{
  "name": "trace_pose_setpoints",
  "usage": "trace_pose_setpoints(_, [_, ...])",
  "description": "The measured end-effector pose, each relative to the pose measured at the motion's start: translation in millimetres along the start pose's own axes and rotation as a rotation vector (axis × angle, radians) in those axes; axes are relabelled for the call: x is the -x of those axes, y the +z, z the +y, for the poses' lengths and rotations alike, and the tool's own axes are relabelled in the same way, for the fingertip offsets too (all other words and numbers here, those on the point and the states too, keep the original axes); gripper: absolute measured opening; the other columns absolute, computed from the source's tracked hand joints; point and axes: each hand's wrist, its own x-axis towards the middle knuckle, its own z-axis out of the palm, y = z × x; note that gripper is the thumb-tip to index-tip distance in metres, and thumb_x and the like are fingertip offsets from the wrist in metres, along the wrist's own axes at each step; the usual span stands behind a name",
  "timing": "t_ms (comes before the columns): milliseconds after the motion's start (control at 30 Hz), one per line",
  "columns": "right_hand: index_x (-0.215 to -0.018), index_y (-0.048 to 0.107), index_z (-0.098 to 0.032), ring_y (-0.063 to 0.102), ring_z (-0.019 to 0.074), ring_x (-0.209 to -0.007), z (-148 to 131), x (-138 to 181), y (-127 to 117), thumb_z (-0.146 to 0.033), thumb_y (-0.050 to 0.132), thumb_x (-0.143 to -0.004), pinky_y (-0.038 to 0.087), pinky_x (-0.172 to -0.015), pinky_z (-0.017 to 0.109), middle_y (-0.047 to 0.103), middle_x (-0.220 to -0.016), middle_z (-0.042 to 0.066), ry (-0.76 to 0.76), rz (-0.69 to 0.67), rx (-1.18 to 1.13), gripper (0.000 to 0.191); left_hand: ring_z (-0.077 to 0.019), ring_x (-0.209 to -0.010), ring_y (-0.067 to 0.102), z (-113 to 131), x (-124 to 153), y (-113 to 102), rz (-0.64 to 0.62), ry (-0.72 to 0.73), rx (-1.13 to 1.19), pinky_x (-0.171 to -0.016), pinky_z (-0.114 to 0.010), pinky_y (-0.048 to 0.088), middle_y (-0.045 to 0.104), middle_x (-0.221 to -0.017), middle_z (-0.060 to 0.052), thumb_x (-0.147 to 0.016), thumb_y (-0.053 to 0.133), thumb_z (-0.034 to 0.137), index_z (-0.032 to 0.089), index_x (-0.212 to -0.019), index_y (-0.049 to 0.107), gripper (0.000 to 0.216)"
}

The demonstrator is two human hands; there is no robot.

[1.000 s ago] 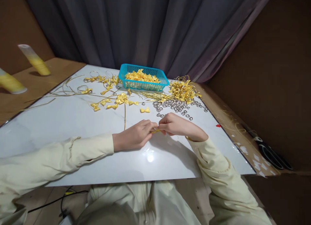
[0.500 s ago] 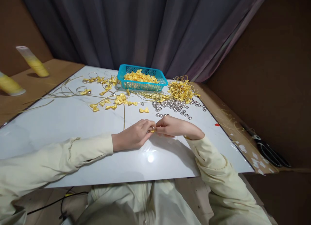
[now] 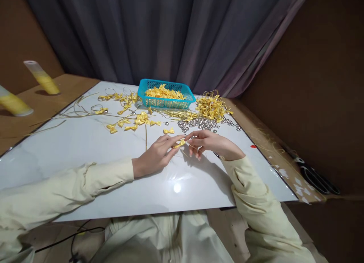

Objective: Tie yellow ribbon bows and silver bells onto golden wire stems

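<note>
Both hands meet above the middle of the white board (image 3: 85,149). My left hand (image 3: 157,154) pinches a small yellow ribbon bow (image 3: 179,144) between thumb and fingers. My right hand (image 3: 206,141) touches the same bow from the right, thumb and forefinger pinched at it, the other fingers curled down. A single loose yellow bow (image 3: 168,131) lies just beyond my left fingertips. A gold strip (image 3: 146,136) lies on the board by my left hand.
A blue basket (image 3: 165,93) of yellow bows stands at the back. Right of it lie a heap of gold-wired bows (image 3: 212,105) and several silver beads (image 3: 203,123). More bows and rings (image 3: 125,104) lie left. Two yellow spools (image 3: 42,78) and scissors (image 3: 314,177) sit off the board.
Both hands have lifted off the board and moved slightly away from me with the bow. My right fingers have loosened and spread from a tight pinch.
</note>
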Motion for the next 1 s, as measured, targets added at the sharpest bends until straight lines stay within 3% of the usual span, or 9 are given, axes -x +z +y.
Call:
trace_pose_setpoints(200, [-0.081,0.061,-0.010,0.055,0.0071,-0.050,13.7,-11.9,3.9,-0.026,0.059,-0.080,0.048,-0.048,0.020,0.065,-0.069,0.004,-0.025,-0.249,-0.152,0.016,-0.0159,-0.081,0.053,-2.4,-0.4,1.0,0.050,0.043,0.012,-0.073,-0.030,0.050,0.062,-0.083,-0.005,-0.090,0.049,0.014,0.017,-0.129,0.046,0.039])
trace_pose_setpoints(467, [-0.077,0.063,-0.007,0.049,0.0042,-0.040,21.0,-18.8,5.0,-0.020,0.064,-0.077,0.043,-0.040,0.016,0.065,-0.061,0.002,-0.039,-0.312,-0.314,0.013,-0.0166,-0.082,0.055,-1.9,-1.1,1.4,0.056,0.054,0.015,-0.073,-0.031,0.051,0.066,-0.088,-0.008,-0.089,0.051,0.013,0.013,-0.118,0.053,0.029])
trace_pose_setpoints(800, [-0.070,0.063,-0.007,0.050,0.0049,-0.039,16.1,-18.0,13.9,-0.022,0.069,-0.070,0.042,-0.038,0.017,0.063,-0.056,0.001,-0.024,-0.253,-0.298,0.016,-0.0189,-0.091,0.058,-2.0,-0.3,0.6,0.018,-0.014,-0.020,-0.080,-0.034,0.050,0.065,-0.099,-0.011,-0.089,0.050,0.014,0.012,-0.119,0.051,0.030])
trace_pose_setpoints(1000, [-0.068,0.064,-0.008,0.049,0.0051,-0.038,16.4,-19.0,13.9,-0.026,0.070,-0.070,0.040,-0.040,0.019,0.062,-0.055,0.000,-0.069,-0.201,-0.187,0.019,-0.0176,-0.085,0.059,-2.2,-0.3,0.1,0.017,0.026,-0.021,-0.078,-0.033,0.049,0.066,-0.091,-0.008,-0.089,0.049,0.014,0.013,-0.111,0.055,0.022])
